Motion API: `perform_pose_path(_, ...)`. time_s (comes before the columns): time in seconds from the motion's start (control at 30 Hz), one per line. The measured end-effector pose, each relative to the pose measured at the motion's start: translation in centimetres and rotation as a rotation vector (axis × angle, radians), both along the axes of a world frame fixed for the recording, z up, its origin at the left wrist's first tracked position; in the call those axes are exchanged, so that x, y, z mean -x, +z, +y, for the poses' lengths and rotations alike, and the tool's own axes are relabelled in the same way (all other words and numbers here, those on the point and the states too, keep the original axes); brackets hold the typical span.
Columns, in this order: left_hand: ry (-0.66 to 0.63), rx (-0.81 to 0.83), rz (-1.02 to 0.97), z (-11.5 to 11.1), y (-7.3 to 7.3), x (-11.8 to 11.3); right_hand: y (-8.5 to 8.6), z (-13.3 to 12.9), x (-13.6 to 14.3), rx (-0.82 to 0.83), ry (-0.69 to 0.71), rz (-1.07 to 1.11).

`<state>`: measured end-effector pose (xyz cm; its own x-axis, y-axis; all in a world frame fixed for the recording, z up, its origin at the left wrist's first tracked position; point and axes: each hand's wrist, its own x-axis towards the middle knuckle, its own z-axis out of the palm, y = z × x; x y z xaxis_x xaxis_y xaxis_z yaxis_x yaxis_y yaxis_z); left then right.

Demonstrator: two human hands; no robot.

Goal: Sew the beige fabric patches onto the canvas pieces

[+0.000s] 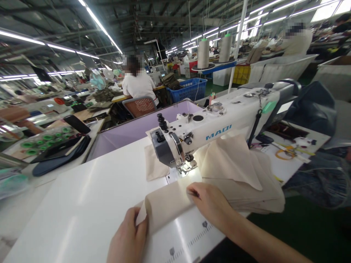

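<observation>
A beige fabric piece (167, 204) lies in front of the sewing machine (211, 128), its left end curled up. My left hand (130, 233) pinches that curled end between thumb and fingers. At the other end, my right hand (207, 199) is closed on the fabric's edge, just short of the needle and presser foot (187, 168). Behind the machine head rests another beige piece (155, 164). Right of the needle, under the machine arm, sits a stack of beige fabric pieces (244, 186), the top one rumpled.
Scissors with orange handles (285, 152) lie on the table's right end. A lilac-lined bin (123, 137) borders the far table edge. Thread cones (203, 54) stand behind the machine. A person in white (139, 86) sits ahead, near a blue basket (189, 90).
</observation>
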<state>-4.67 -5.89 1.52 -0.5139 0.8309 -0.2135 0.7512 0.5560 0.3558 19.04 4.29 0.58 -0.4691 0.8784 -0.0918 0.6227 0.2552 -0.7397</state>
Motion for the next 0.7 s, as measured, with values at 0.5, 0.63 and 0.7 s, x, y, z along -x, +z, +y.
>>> perform_pose_path(0.5,-0.017,0.0,-0.004,-0.02,-0.3,0.29,-0.02,0.13,0.11,-0.013,-0.013,0.028)
perform_pose_path(0.63,-0.025,-0.039,0.004,-0.01,-0.07,0.1,-0.18,-0.04,-0.16,-0.04,0.017,0.036)
perform_pose_path(0.7,-0.028,-0.06,0.007,0.03,0.03,0.0,-0.19,-0.1,-0.2,-0.04,0.02,0.043)
